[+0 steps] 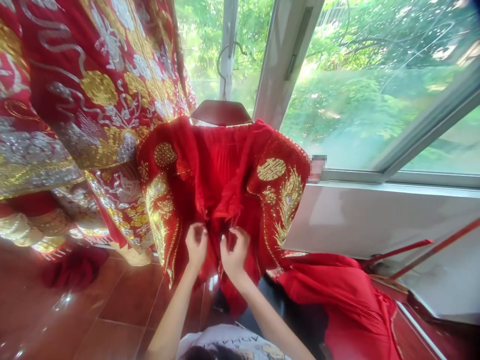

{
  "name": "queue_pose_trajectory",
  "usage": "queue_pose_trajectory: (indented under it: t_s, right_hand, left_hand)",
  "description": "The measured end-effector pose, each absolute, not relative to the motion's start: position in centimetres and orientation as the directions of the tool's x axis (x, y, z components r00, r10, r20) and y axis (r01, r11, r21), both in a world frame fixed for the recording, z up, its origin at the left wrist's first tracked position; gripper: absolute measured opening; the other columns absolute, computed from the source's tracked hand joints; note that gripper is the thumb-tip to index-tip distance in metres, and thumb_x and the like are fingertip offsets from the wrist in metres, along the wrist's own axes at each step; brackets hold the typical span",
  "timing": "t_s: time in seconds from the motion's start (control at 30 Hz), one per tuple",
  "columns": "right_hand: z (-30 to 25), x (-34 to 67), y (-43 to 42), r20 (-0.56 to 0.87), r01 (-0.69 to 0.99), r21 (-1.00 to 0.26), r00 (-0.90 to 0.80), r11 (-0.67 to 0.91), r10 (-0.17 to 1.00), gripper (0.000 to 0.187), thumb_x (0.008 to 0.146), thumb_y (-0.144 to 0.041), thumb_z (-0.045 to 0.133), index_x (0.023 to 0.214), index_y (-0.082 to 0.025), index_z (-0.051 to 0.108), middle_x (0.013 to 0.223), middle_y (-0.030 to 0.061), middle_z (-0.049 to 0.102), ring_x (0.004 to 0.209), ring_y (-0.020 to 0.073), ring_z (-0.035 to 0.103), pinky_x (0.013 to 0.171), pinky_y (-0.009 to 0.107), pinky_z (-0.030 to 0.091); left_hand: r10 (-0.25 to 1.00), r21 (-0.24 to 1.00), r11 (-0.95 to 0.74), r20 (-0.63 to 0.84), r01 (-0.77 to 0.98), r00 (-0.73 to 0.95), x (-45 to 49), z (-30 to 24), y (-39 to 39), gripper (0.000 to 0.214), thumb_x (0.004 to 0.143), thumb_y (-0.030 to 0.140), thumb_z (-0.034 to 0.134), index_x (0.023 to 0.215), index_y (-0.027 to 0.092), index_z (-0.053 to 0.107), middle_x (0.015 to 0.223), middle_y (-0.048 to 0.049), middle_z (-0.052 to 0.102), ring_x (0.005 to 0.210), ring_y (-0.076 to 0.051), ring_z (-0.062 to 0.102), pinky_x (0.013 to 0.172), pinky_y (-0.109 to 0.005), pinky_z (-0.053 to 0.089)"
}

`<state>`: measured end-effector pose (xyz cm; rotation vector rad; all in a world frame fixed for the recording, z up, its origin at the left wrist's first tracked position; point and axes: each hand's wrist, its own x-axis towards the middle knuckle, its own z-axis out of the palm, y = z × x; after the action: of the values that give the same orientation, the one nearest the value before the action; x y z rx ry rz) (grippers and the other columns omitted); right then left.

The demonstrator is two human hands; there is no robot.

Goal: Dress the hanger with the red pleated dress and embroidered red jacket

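Observation:
A red jacket (225, 170) with gold embroidery hangs on a dark wooden hanger (221, 112) in front of the window. Both my hands are raised to the jacket's front opening, low in its middle. My left hand (195, 245) pinches the red cloth on the left side of the opening, fingers closed. My right hand (234, 250) pinches the cloth on the right side, fingers curled round a small fold or fastening that I cannot make out. The two hands are a few centimetres apart.
A larger red garment (86, 90) with gold and silver embroidery hangs at the left. More red cloth (337, 295) lies heaped at the lower right. A window frame (285, 55) and white sill (375, 187) stand behind; red-brown floor tiles (93, 310) lie below.

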<state>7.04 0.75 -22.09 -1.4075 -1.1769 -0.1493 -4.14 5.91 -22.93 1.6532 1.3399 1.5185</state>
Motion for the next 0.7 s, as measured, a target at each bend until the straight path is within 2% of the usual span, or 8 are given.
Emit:
queue_pose_trajectory:
  t_s: [0.13,0.27,0.37,0.47,0.57,0.7]
  right_hand:
    - [-23.3,6.4,1.3,0.615,0.666,-0.707,0.415,0.237,0.67,0.013,0.087,-0.017,0.048,0.092,-0.024,0.058,0.094,0.0085,0.068,0.09,0.0265,0.061,0.084,0.046,0.051]
    - [-24.2,6.2,2.0,0.596,0.647,-0.717,0.375,0.26,0.71,0.018,0.086,-0.013,0.046,0.09,-0.022,0.061,0.093,0.0067,0.069,0.089,0.023,0.062,0.085,0.042,0.049]
    - [-25.0,6.1,2.4,0.551,0.632,-0.737,0.353,0.242,0.756,0.017,0.088,-0.018,0.048,0.091,-0.02,0.065,0.093,0.0069,0.07,0.089,0.0214,0.061,0.086,0.038,0.048]
    - [-25.6,5.9,2.5,0.44,0.605,-0.779,0.343,0.163,0.83,0.017,0.091,-0.024,0.05,0.092,-0.019,0.067,0.093,0.0077,0.07,0.09,0.0214,0.062,0.085,0.035,0.047]
    - [-26.1,5.4,2.3,0.349,0.597,-0.796,0.326,0.095,0.879,0.016,0.09,-0.025,0.055,0.084,-0.018,0.067,0.088,0.0076,0.069,0.089,0.0222,0.062,0.082,0.034,0.047]
    - [-26.9,4.6,1.9,0.285,0.594,-0.804,0.34,0.03,0.896,0.01,0.088,-0.022,0.059,0.085,-0.018,0.067,0.089,0.0069,0.069,0.09,0.0223,0.063,0.083,0.032,0.047]
  left_hand:
    - [0.925,0.836,-0.337,0.381,0.432,-0.015,-2.6,-25.6,6.8,0.034,0.084,0.036,0.056,0.114,0.022,0.05,0.115,-0.0148,0.06,0.104,-0.027,0.061,0.091,-0.042,0.051]
    - [0.916,0.809,-0.307,0.395,0.501,-0.076,-1.6,-26.2,8.4,0.032,0.081,0.034,0.06,0.109,0.019,0.055,0.114,-0.0169,0.06,0.107,-0.032,0.058,0.093,-0.049,0.047]
    - [0.912,0.829,-0.324,0.402,0.455,-0.082,-1.6,-26.9,8.9,0.016,0.081,0.028,0.054,0.093,0.017,0.058,0.102,-0.014,0.063,0.097,-0.028,0.061,0.087,-0.045,0.049]
    - [0.916,0.842,-0.341,0.397,0.418,-0.053,-2.0,-28.0,8.1,0.01,0.08,0.021,0.05,0.086,0.017,0.057,0.084,-0.0078,0.064,0.077,-0.021,0.061,0.074,-0.035,0.05]
    - [0.922,0.859,-0.336,0.383,0.387,-0.05,-2.7,-29.0,6.6,0.006,0.078,0.019,0.048,0.079,0.017,0.054,0.067,-0.0017,0.06,0.058,-0.015,0.054,0.058,-0.026,0.044]
    - [0.925,0.872,-0.322,0.373,0.369,-0.074,-3.3,-29.8,5.3,0.009,0.074,0.018,0.047,0.065,0.019,0.044,0.056,0.0022,0.052,0.05,-0.011,0.045,0.049,-0.021,0.034]
